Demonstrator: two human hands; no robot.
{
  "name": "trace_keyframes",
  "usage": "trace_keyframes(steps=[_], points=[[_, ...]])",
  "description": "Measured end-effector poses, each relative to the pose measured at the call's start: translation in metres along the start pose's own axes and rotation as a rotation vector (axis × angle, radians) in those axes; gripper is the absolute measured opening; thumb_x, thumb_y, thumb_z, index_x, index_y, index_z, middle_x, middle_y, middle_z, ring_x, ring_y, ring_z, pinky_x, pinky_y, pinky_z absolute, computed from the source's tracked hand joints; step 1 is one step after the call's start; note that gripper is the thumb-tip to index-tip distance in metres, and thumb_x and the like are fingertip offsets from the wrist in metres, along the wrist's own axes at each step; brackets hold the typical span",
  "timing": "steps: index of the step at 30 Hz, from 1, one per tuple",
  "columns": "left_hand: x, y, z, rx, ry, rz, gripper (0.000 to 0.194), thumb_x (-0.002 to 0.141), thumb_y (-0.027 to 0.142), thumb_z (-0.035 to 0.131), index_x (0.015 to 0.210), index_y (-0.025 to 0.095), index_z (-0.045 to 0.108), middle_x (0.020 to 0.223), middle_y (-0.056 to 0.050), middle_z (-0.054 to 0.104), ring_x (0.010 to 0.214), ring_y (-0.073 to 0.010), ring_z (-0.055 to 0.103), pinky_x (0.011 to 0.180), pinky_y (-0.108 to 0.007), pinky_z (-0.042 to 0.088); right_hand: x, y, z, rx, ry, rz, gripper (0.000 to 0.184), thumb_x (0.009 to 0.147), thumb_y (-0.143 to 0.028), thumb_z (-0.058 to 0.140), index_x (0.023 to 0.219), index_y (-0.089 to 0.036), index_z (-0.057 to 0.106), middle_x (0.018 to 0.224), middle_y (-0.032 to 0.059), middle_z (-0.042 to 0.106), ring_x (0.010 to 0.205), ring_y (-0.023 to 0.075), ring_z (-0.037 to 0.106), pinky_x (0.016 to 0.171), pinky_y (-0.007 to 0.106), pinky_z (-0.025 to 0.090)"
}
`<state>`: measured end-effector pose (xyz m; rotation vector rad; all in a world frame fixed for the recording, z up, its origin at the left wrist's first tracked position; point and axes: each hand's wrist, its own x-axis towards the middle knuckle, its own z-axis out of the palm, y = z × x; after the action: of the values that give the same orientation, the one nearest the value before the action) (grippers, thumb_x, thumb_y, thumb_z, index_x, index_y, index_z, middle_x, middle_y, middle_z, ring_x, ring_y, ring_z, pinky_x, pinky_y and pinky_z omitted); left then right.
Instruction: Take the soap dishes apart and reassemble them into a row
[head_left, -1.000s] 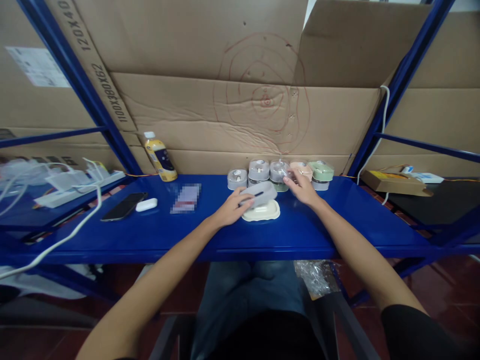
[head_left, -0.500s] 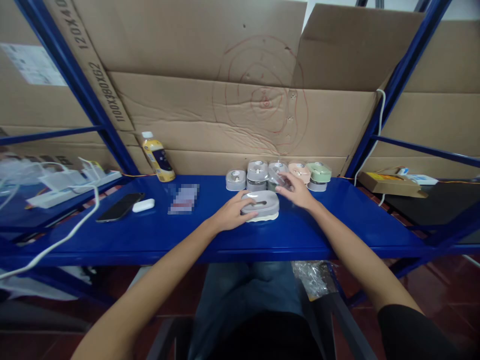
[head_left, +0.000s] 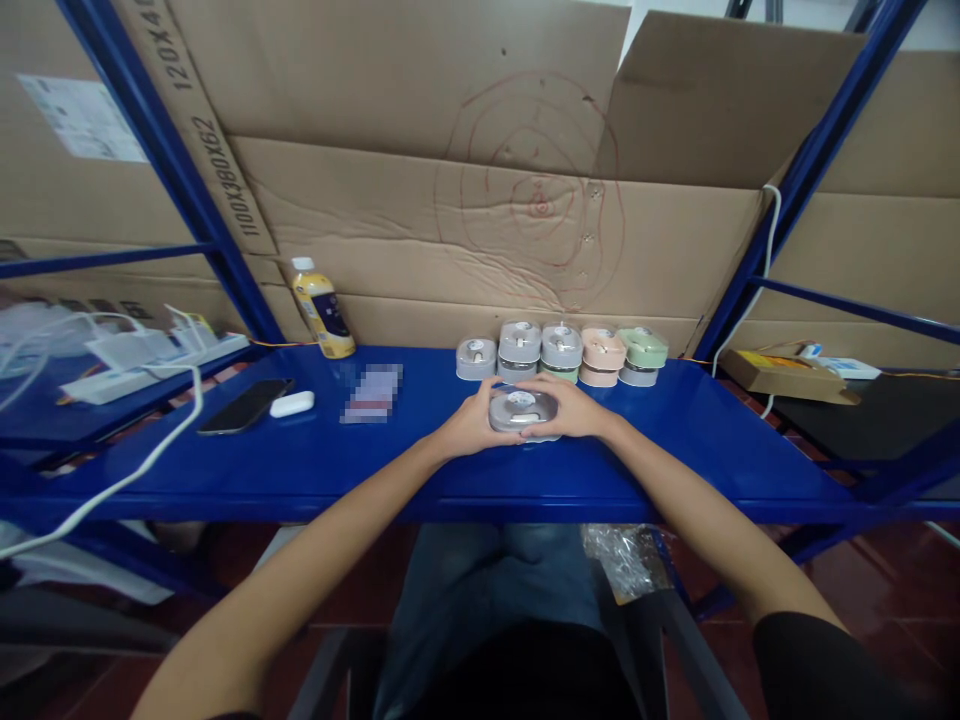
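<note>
Near the middle of the blue table, a grey rounded plastic box (head_left: pixel 517 424) sits between my hands, with a clear lid (head_left: pixel 520 399) over its top. My left hand (head_left: pixel 470 424) wraps round its left end, thumb in front. From the other side my right hand (head_left: pixel 576 409) closes round the right end, and the fingertips nearly meet at the front. A pale edge shows under the box, mostly hidden. Just behind stand similar clear-topped boxes: a single grey one (head_left: pixel 476 359), then stacks with grey (head_left: pixel 520 345), pink (head_left: pixel 602 352) and green (head_left: pixel 643 348) on show.
On the left of the table lie a dark phone (head_left: pixel 246 407), a white earbud case (head_left: pixel 292 404) and a blurred-out packet (head_left: pixel 373 394). A yellow bottle (head_left: pixel 323 310) stands against the cardboard (head_left: pixel 360 200). A white cable (head_left: pixel 142 470) hangs at the left; blue posts frame both sides.
My right hand has come forward and down from the stacks with the clear lid, which now lies over the grey box. My left hand has shifted round the box's left end.
</note>
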<state>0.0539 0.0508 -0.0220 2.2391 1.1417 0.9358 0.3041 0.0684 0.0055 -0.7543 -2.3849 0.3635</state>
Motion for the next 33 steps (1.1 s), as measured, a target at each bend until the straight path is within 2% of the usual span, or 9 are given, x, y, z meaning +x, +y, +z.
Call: trace_keyframes(steps=[7, 16, 20, 22, 25, 27, 30, 31, 33], points=[[0.000, -0.003, -0.005, 0.056, -0.071, 0.120, 0.109, 0.064, 0.056, 0.092, 0.153, 0.022, 0.038, 0.155, -0.018, 0.052, 0.141, -0.0389, 0.053, 0.116, -0.054, 0.045, -0.001, 0.004, 0.002, 0.001, -0.054, 0.038, 0.085, 0.073, -0.062, 0.086, 0.148, -0.035, 0.058, 0.133, 0.0091, 0.064, 0.118, 0.0326, 0.066, 0.105, 0.057, 0.054], [0.002, -0.004, -0.006, 0.078, -0.047, 0.162, 0.102, 0.067, 0.054, 0.090, 0.151, 0.019, 0.045, 0.153, -0.016, 0.056, 0.140, -0.0368, 0.055, 0.118, -0.052, 0.043, 0.002, 0.008, 0.007, -0.005, -0.061, 0.037, 0.084, 0.075, -0.064, 0.084, 0.149, -0.033, 0.058, 0.128, 0.0093, 0.065, 0.114, 0.0307, 0.066, 0.104, 0.054, 0.054], [0.001, -0.002, -0.007, 0.106, -0.024, 0.183, 0.096, 0.071, 0.053, 0.087, 0.151, 0.018, 0.047, 0.153, -0.017, 0.057, 0.140, -0.0363, 0.055, 0.120, -0.052, 0.042, 0.000, 0.013, 0.006, -0.032, -0.055, 0.090, 0.095, 0.071, -0.070, 0.084, 0.152, -0.029, 0.054, 0.131, 0.0123, 0.064, 0.120, 0.0349, 0.064, 0.106, 0.058, 0.052], [-0.001, -0.001, -0.011, 0.134, 0.015, 0.146, 0.093, 0.069, 0.053, 0.087, 0.148, 0.019, 0.051, 0.150, -0.016, 0.060, 0.138, -0.0375, 0.058, 0.118, -0.052, 0.044, -0.002, 0.015, 0.002, -0.028, -0.007, 0.124, 0.095, 0.075, -0.073, 0.079, 0.152, -0.025, 0.053, 0.134, 0.0152, 0.064, 0.121, 0.0363, 0.063, 0.106, 0.059, 0.051], [-0.002, 0.002, -0.024, 0.143, 0.151, 0.056, 0.090, 0.065, 0.053, 0.088, 0.143, 0.019, 0.058, 0.143, -0.014, 0.066, 0.133, -0.0384, 0.062, 0.116, -0.051, 0.047, -0.003, 0.016, -0.009, 0.013, 0.165, 0.141, 0.070, 0.095, -0.070, 0.056, 0.148, -0.025, 0.055, 0.139, 0.0149, 0.064, 0.121, 0.0328, 0.064, 0.107, 0.056, 0.051], [0.003, 0.003, -0.036, 0.140, 0.337, -0.024, 0.087, 0.067, 0.053, 0.087, 0.141, 0.019, 0.058, 0.140, -0.014, 0.068, 0.132, -0.0378, 0.062, 0.116, -0.050, 0.047, -0.003, 0.015, -0.019, -0.001, 0.331, 0.142, 0.057, 0.103, -0.065, 0.041, 0.140, -0.026, 0.061, 0.136, 0.0128, 0.066, 0.123, 0.0305, 0.063, 0.110, 0.054, 0.049], [0.021, 0.001, -0.053, 0.186, 0.699, -0.227, 0.086, 0.074, 0.054, 0.083, 0.145, 0.015, 0.052, 0.144, -0.020, 0.062, 0.137, -0.0395, 0.057, 0.117, -0.052, 0.043, -0.002, 0.018, -0.034, -0.081, 0.577, 0.171, 0.052, 0.106, -0.061, 0.033, 0.122, -0.026, 0.068, 0.124, 0.0118, 0.070, 0.121, 0.0300, 0.062, 0.111, 0.052, 0.046], [0.030, 0.000, -0.058, 0.211, 0.770, -0.292, 0.089, 0.074, 0.054, 0.082, 0.147, 0.014, 0.049, 0.146, -0.022, 0.059, 0.139, -0.0411, 0.055, 0.117, -0.054, 0.042, -0.002, 0.022, -0.040, -0.117, 0.659, 0.203, 0.052, 0.106, -0.060, 0.032, 0.117, -0.025, 0.069, 0.120, 0.0124, 0.070, 0.119, 0.0305, 0.062, 0.111, 0.052, 0.046], [0.050, -0.002, -0.062, 0.244, 0.800, -0.398, 0.093, 0.074, 0.055, 0.083, 0.148, 0.011, 0.046, 0.143, -0.026, 0.058, 0.137, -0.0436, 0.055, 0.115, -0.055, 0.043, -0.005, 0.036, -0.052, -0.201, 0.836, 0.306, 0.052, 0.106, -0.058, 0.030, 0.107, -0.024, 0.069, 0.113, 0.0146, 0.068, 0.116, 0.0324, 0.060, 0.109, 0.054, 0.045]])
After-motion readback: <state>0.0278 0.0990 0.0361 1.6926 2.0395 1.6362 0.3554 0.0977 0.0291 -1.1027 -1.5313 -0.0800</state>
